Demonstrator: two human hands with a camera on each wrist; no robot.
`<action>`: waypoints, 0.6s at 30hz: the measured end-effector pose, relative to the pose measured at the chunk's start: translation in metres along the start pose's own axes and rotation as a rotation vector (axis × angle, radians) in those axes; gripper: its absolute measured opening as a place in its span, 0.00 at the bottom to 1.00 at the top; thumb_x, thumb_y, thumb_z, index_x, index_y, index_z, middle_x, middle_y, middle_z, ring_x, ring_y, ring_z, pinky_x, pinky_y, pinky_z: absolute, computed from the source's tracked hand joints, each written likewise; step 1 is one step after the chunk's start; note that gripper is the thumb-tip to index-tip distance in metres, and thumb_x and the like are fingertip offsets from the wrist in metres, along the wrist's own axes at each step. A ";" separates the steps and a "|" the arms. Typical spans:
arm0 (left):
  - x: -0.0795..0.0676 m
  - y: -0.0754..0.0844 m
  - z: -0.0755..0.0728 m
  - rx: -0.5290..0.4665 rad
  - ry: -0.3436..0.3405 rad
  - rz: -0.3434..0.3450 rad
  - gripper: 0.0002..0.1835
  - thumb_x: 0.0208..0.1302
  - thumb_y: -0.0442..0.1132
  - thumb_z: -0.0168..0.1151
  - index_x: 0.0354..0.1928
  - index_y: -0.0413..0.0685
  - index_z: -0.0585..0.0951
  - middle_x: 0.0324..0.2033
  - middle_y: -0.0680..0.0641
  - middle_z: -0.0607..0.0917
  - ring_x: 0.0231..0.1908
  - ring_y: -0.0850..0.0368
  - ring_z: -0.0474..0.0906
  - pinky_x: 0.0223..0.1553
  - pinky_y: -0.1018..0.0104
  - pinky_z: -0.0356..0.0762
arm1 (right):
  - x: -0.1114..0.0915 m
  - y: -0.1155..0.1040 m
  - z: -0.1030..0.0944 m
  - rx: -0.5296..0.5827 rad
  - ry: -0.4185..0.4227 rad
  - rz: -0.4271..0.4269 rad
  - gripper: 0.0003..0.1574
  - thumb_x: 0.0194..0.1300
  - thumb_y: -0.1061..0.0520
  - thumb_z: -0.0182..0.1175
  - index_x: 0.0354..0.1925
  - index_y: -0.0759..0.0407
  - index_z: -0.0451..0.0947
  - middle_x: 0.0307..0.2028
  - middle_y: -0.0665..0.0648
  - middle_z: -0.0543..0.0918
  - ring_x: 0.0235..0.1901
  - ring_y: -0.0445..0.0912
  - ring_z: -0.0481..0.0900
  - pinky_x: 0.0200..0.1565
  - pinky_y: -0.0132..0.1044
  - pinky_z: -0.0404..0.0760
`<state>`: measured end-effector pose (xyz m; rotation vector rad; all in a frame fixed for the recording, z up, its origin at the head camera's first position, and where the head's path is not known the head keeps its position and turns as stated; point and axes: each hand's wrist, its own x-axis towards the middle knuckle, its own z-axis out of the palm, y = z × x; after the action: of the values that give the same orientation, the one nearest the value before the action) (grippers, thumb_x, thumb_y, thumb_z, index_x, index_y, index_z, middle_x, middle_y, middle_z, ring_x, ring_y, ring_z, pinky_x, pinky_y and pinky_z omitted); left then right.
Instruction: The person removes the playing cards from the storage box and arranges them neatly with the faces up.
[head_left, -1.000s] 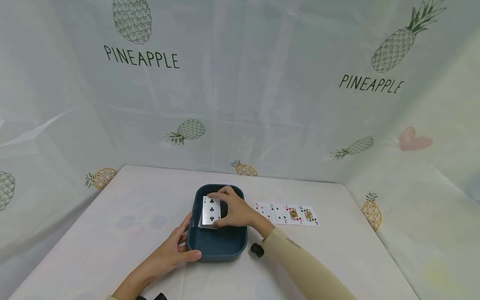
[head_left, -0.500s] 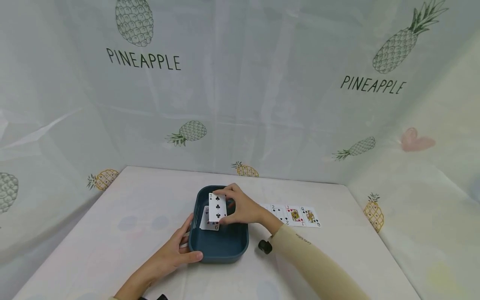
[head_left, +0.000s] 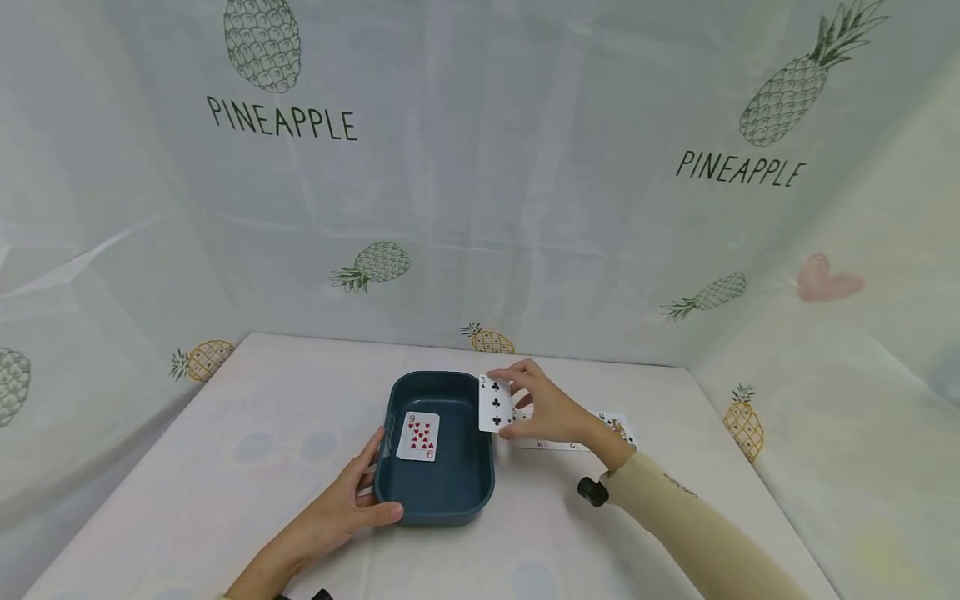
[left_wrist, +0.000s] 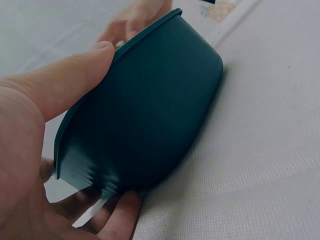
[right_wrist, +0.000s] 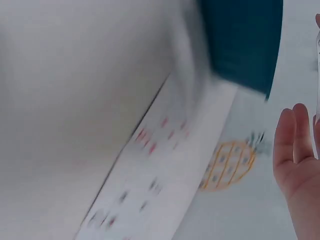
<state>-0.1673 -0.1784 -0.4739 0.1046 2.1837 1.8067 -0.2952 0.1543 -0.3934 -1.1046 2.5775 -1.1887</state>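
Note:
In the head view, my left hand (head_left: 345, 504) grips the left side of a dark blue rectangular tray (head_left: 442, 496), thumb at the near corner. The left wrist view shows that thumb on the rim of the tray (left_wrist: 145, 100) and fingers against its outer wall. A small pile of playing cards lies inside, the nine of hearts (head_left: 418, 436) face up on top. Past the tray's right rim, my right hand (head_left: 555, 412) pinches a three of clubs (head_left: 491, 404) between thumb and fingers. The right wrist view catches that hand (right_wrist: 300, 150) at its edge.
A row of face-up cards lies right of the tray, partly hidden by my right hand; a queen (head_left: 617, 427) shows at its right end. White cloth (head_left: 300, 400) covers the table. A pineapple-print curtain (head_left: 480, 208) hangs behind and at the sides.
My right hand has lifted the three of clubs off the pile and carried it right, over the tray's rim, uncovering the nine of hearts. The left hand has stayed on the tray.

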 end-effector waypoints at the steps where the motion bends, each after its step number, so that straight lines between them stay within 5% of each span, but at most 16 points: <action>1: 0.000 0.000 0.000 -0.001 0.000 0.000 0.55 0.57 0.46 0.73 0.75 0.78 0.44 0.75 0.42 0.49 0.63 0.42 0.70 0.56 0.53 0.77 | -0.006 0.002 -0.004 0.005 0.004 0.019 0.54 0.46 0.62 0.78 0.70 0.53 0.65 0.58 0.63 0.64 0.54 0.57 0.71 0.51 0.59 0.77; 9: 0.001 -0.001 -0.001 -0.010 -0.010 0.005 0.54 0.58 0.45 0.72 0.75 0.78 0.44 0.75 0.42 0.49 0.65 0.42 0.66 0.57 0.54 0.76 | -0.053 0.062 -0.024 -0.103 0.029 0.108 0.55 0.45 0.53 0.80 0.69 0.42 0.65 0.55 0.52 0.65 0.51 0.48 0.72 0.49 0.50 0.81; 18: 0.000 -0.003 -0.002 -0.006 0.005 -0.004 0.55 0.56 0.46 0.73 0.75 0.79 0.45 0.75 0.43 0.50 0.63 0.44 0.69 0.56 0.54 0.77 | -0.106 0.104 -0.060 -0.160 0.064 0.163 0.56 0.43 0.52 0.81 0.69 0.44 0.66 0.54 0.55 0.66 0.49 0.50 0.72 0.46 0.48 0.81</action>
<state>-0.1678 -0.1805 -0.4763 0.0945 2.1805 1.8136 -0.2992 0.3058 -0.4456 -0.8737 2.7910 -1.0127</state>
